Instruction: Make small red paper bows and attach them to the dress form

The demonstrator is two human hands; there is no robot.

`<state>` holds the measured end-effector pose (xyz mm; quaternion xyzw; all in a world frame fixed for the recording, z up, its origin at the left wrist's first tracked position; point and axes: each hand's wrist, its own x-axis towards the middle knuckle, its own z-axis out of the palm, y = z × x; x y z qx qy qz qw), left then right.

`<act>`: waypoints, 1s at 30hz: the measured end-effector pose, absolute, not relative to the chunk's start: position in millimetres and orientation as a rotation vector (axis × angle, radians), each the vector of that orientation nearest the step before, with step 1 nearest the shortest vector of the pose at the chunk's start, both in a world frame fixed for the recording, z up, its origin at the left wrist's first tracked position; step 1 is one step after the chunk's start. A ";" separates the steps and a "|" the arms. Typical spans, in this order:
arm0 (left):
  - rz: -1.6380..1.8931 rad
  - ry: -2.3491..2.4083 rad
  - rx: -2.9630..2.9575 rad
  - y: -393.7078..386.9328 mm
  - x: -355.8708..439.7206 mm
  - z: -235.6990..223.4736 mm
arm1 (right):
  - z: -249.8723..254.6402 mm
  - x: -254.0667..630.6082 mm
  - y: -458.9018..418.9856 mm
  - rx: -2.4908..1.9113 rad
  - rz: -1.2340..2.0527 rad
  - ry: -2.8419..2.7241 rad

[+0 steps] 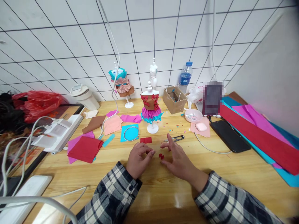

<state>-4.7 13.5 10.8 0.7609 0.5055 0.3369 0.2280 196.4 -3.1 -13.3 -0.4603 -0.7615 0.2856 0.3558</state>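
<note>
Reaching in from the near edge, both forearms lie low over the table (pixel 149 199), wrists angled inward. The left hand (pixel 139 159) curls palm down, thumb and forefinger tips pressed together; whether anything thin is pinched there, I cannot tell. The right hand (pixel 179 159) is spread, its forefinger raised and its thumb stretched toward the left hand. A small red bow (pixel 161 156) sits between the hands, just beside the right thumb; contact is unclear. Beyond them are a folded red strip (pixel 146 140), snips (pixel 175 138) and a dressed mannequin (pixel 150 105), upright on its stand.
</note>
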 end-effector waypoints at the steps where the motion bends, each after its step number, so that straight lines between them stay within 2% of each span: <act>1: 0.930 1.393 2.095 13.2 -5.0 10.5 | -12.8 195.5 -3.2 -1.195 0.791 -1.926; 5: 0.896 1.279 2.226 12.7 -6.5 9.4 | -7.1 194.1 -2.6 -1.069 1.283 -1.537; 8: 0.742 1.147 2.420 15.0 -5.8 9.7 | -2.8 196.5 0.4 -0.907 1.609 -1.138; 14: 0.463 0.967 2.677 28.5 3.8 14.4 | -1.6 205.7 9.6 -0.821 1.741 -0.702; 18: 0.418 0.920 2.666 36.5 7.8 11.5 | -5.6 207.8 13.1 -0.938 1.629 -0.886; 24: 0.703 1.133 2.159 34.4 3.5 9.1 | -5.4 199.7 8.1 -1.073 0.987 -1.599; 30: 0.692 1.155 1.774 25.1 4.6 17.6 | -2.8 183.8 -1.7 -1.135 0.942 -1.657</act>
